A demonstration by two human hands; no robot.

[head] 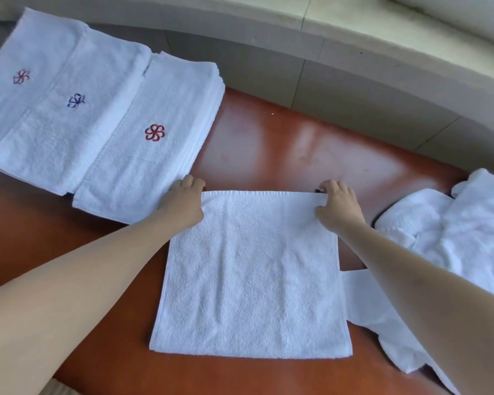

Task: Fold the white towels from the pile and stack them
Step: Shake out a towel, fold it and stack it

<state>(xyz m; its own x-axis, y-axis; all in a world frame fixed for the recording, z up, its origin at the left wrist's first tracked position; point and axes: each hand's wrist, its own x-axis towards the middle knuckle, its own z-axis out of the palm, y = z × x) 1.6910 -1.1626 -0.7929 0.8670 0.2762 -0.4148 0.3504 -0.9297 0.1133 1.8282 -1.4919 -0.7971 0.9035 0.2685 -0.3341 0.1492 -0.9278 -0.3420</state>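
At the far left, a stack of folded towels (143,143) lies on the reddish-brown table (283,143), overlapping 2 other folded white stacks (49,109) behind it; each of the 3 top faces carries a small embroidered pinwheel mark, 2 red and 1 dark blue. The near right corner of the stack sits just beside the left hand (184,203).

The left hand grips the far left corner of the white towel (251,280), fingers curled over the hem. That towel lies flat in the middle of the table, reaching from both grips back toward the person, its near edge showing more than 1 layer. It looks already folded once, though the layers are hard to count from here.

The right hand (338,205) pinches the far right corner of the same towel, thumb under the edge and fingers bent over it, level with the left grip.

Right of that grip, a loose pile of unfolded white towels (454,232) is heaped at the table's edge, part of it trailing under the right forearm.
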